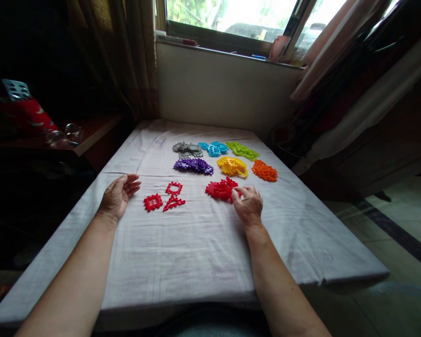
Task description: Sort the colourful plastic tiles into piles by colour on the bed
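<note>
My left hand [117,196] rests at the left of the table with its fingers apart and nothing in it. Just right of it lie three loose red interlocking plastic pieces: a square with a window grid [153,202], an open square frame [174,182] and a triangular piece [174,202]. At the right side of a red pile [219,189], my right hand [248,203] has its thumb and fingertips pinched on a red interlocking piece. The hand partly covers the pile's edge there.
Behind the red pile are purple [193,166], yellow [232,166], orange [264,171], grey [187,150], blue [214,149] and green [243,150] heaps. A white cloth covers the table [182,262]. Glasses [65,135] lie on a brown side surface at left.
</note>
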Motion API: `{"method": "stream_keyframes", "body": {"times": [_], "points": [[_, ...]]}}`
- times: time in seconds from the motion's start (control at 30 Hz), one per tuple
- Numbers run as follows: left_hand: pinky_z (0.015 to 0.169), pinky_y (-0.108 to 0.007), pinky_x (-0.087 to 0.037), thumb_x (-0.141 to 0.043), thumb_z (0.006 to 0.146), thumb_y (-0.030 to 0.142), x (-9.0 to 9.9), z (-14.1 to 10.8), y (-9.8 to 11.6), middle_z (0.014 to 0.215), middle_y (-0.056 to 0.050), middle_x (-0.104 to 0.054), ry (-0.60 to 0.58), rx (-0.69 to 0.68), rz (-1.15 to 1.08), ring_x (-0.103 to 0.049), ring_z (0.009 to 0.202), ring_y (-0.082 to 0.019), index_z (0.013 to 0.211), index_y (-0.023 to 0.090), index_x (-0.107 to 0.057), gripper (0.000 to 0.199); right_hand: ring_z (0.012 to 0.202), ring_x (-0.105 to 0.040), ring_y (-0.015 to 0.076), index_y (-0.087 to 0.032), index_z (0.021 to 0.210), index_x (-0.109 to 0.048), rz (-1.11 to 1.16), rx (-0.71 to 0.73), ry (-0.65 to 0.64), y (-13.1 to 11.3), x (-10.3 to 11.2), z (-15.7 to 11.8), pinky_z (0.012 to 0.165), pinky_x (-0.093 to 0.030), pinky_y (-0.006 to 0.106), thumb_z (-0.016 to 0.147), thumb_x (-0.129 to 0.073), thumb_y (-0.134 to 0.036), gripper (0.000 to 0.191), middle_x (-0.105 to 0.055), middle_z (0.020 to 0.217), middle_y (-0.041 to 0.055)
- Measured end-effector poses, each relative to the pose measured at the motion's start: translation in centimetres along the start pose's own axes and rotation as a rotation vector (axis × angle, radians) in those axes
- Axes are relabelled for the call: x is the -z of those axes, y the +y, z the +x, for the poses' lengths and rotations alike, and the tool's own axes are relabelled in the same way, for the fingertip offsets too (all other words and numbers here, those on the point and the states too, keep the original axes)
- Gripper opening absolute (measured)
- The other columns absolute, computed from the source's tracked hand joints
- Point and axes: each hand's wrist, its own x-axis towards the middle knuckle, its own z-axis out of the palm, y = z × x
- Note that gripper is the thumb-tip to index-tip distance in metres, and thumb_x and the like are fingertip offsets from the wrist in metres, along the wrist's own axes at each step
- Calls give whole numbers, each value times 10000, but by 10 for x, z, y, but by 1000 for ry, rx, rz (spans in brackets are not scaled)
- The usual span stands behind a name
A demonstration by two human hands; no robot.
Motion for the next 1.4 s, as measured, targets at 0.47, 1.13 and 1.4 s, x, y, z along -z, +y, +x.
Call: {"method": "stream_keyframes", "body": {"times": [0.47,1.13,1.4], "points": [[792,-328,-565,-697,674,452,1,1,-1,924,-41,-753,-11,-10,16,-695,828,-186,831,205,-706,292,1020,-596,235,-238,1081,-715,-42,531,-503,-114,-28,-36,868,-452,338,936,-599,-376,232,-692,1105,84],[786,-356,-579,-697,673,479,3,1,-2,930,-49,-759,-26,-25,53,-705,851,-215,829,219,-702,303,863,-587,264,-237,756,-686,-17,-16,143,13,-9,10,776,-429,385,839,-613,-373,175,-698,888,96],[786,-334,-570,-714,656,469,2,0,-2,920,-43,-755,-21,-5,29,-696,834,-197,832,216,-706,308,901,-592,281,-223,815,-710,-39,-42,104,4,-7,6,788,-435,405,846,-624,-381,183,-688,924,108]]}}
